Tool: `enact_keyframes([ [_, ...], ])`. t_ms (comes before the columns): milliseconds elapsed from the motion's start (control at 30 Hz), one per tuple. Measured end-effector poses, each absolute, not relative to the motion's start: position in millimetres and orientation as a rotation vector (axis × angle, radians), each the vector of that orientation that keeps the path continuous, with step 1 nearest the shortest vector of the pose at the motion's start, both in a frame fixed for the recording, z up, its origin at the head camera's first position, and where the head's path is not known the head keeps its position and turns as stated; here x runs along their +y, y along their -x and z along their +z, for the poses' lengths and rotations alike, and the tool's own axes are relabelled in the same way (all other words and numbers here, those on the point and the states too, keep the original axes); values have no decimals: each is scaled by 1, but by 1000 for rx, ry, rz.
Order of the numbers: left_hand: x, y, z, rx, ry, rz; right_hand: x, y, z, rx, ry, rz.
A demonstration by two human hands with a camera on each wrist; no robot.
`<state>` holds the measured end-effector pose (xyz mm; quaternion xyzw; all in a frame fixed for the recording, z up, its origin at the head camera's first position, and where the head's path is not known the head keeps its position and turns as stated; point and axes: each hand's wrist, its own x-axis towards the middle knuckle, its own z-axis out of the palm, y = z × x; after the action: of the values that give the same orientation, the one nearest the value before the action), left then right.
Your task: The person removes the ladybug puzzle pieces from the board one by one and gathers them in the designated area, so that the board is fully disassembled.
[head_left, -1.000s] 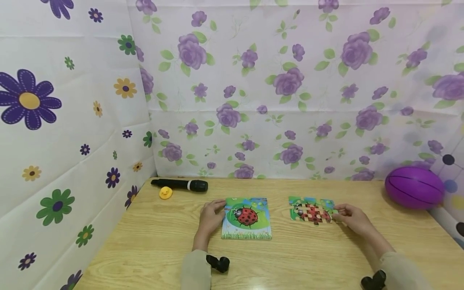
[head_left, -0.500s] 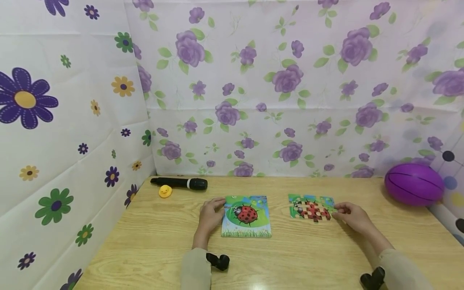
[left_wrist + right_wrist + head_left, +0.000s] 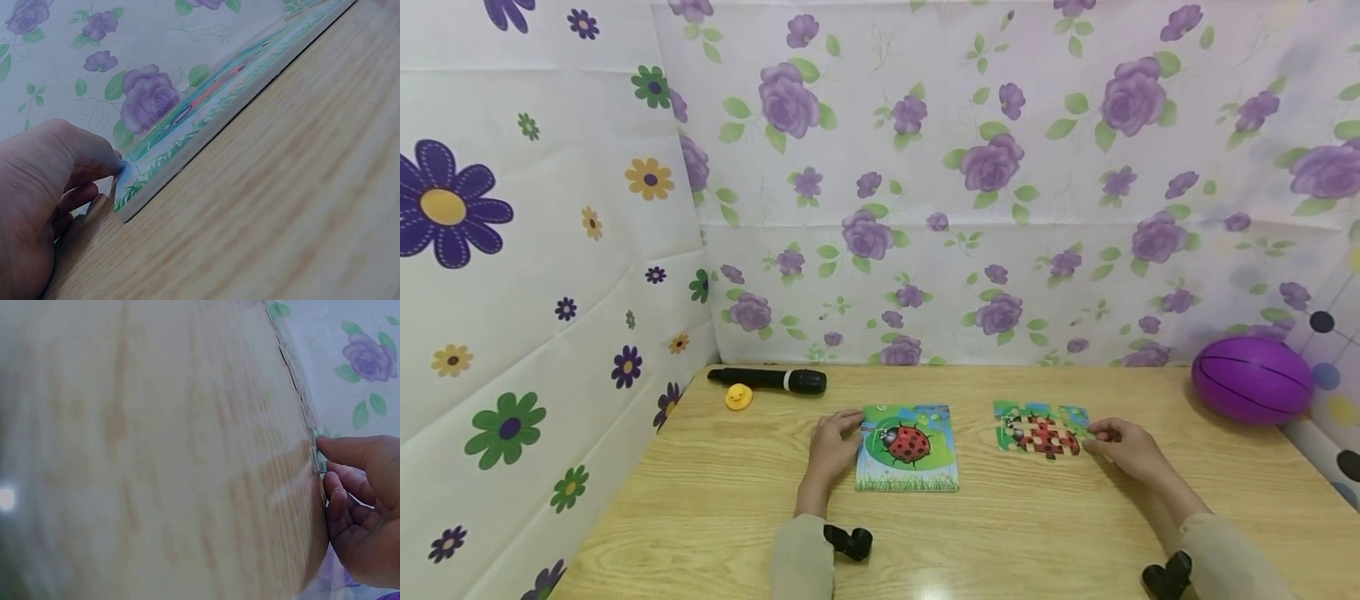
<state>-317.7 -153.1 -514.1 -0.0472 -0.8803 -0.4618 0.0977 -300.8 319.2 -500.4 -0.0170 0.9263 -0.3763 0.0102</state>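
Observation:
In the head view a square ladybug puzzle board (image 3: 907, 448) lies flat on the wooden table. My left hand (image 3: 835, 450) holds its left edge; in the left wrist view the thumb (image 3: 103, 159) touches that edge and the fingers are bent beside it. To the right lies a partly joined ladybug jigsaw puzzle (image 3: 1042, 432), with gaps between several pieces. My right hand (image 3: 1127, 452) pinches a piece at its right edge. The right wrist view shows the thumb (image 3: 350, 450) on the thin puzzle edge and the other fingers curled below it.
On the wooden table (image 3: 955, 542), a black microphone (image 3: 767, 380) and a yellow rubber duck (image 3: 739, 397) lie at the back left. A purple ball (image 3: 1252, 381) sits at the back right. Flowered cloth (image 3: 925, 183) hangs behind and at the left.
The whole head view has shifted slightly. Both hands keep their places at the board and the jigsaw puzzle, with no clear movement of either.

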Motion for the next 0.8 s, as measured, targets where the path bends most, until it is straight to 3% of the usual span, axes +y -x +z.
enact_keyframes([
  [800, -153, 315, -512, -2589, 153, -1416, 305, 301, -494, 2977, 35, -1205],
])
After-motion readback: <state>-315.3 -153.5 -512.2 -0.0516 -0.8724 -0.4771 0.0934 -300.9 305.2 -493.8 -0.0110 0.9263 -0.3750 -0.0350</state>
